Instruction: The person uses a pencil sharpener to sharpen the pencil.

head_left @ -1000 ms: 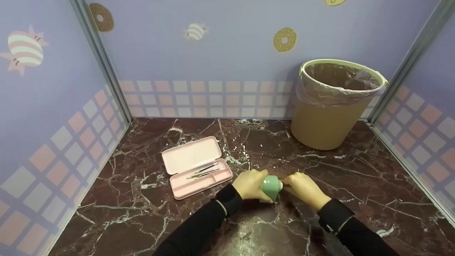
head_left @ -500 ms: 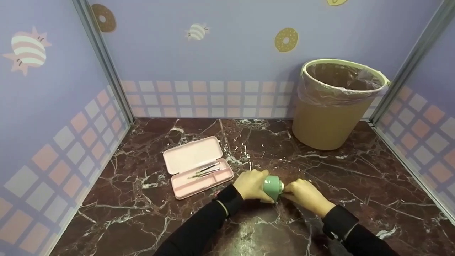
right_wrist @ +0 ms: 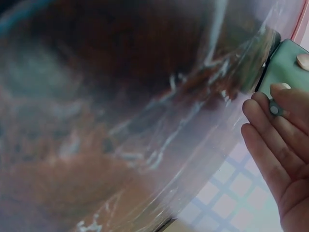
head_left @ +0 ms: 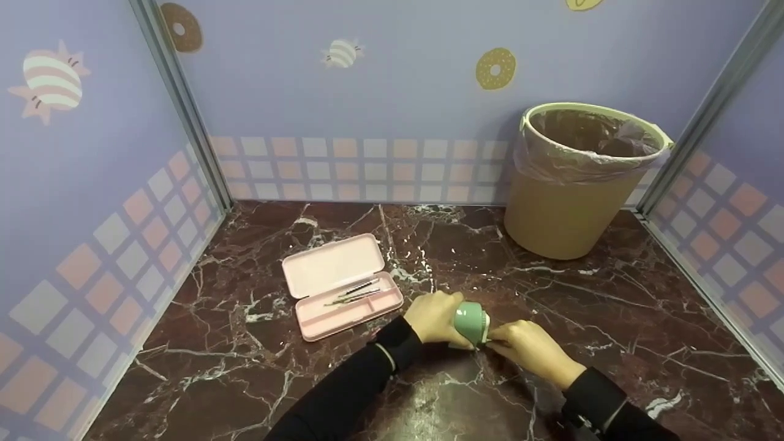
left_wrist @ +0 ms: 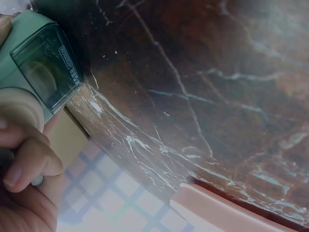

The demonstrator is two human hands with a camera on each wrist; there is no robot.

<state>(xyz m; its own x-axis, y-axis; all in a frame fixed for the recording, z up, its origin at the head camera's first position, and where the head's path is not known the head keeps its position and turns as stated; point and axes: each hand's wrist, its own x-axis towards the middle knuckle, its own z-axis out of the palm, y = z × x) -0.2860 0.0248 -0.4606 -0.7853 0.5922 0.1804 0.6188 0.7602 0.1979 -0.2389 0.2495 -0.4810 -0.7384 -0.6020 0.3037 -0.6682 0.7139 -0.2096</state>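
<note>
The green device [head_left: 470, 321] sat well in from the back edge of the bench [head_left: 618, 306], the left hand [head_left: 435, 318] wrapped round it and the open pink case [head_left: 334, 266] just beside that hand. Marble stretched between the bin [head_left: 554, 214] and the right hand [head_left: 533, 348], which pinched a small grey knob [right_wrist: 275, 108]. Since a second before, the right hand had dropped nearer the person. Pale veins crossed the bench; lilac walls [head_left: 398, 79] rose around.
</note>
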